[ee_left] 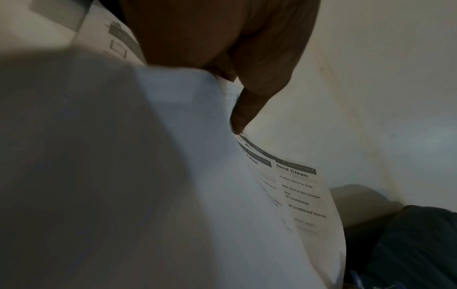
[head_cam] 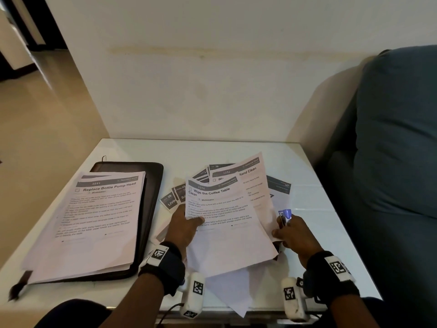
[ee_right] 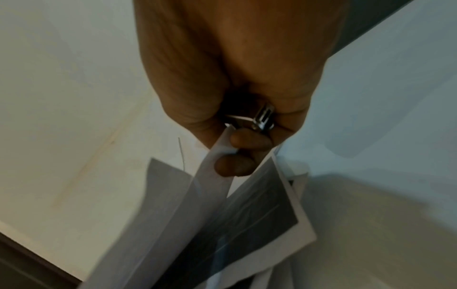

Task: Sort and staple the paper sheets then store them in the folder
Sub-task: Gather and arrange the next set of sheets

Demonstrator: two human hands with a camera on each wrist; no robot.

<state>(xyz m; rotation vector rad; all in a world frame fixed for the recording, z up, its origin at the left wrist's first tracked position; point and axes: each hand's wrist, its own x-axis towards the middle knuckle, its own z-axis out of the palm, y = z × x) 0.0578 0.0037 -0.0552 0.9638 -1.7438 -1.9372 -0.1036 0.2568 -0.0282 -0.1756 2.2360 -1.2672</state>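
One stack (head_cam: 94,223) lies on closed folder (head_cam: 151,185). Left hand (head_cam: 184,228) pinches loose sheets (head_cam: 227,223); right hand (head_cam: 293,235) grips stapler (head_cam: 285,215) and sheet edge. Stapling, storing remain.

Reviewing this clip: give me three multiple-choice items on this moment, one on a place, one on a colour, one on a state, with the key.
1. Where does the stack headed "Replace Bottle Pump Head" lie?
A. On the dark folder
B. On the sofa
C. On the floor

2. What colour is the stapler?
A. Red
B. Blue-purple
C. Green

3. What is the left hand doing?
A. Resting open on the table
B. Holding the "Wipe the Coffee Table Clean" sheet
C. Zipping the folder

Key: A, the stack covers the folder; B, its tip shows above the right hand; B, the thumb lies over the sheet's edge.
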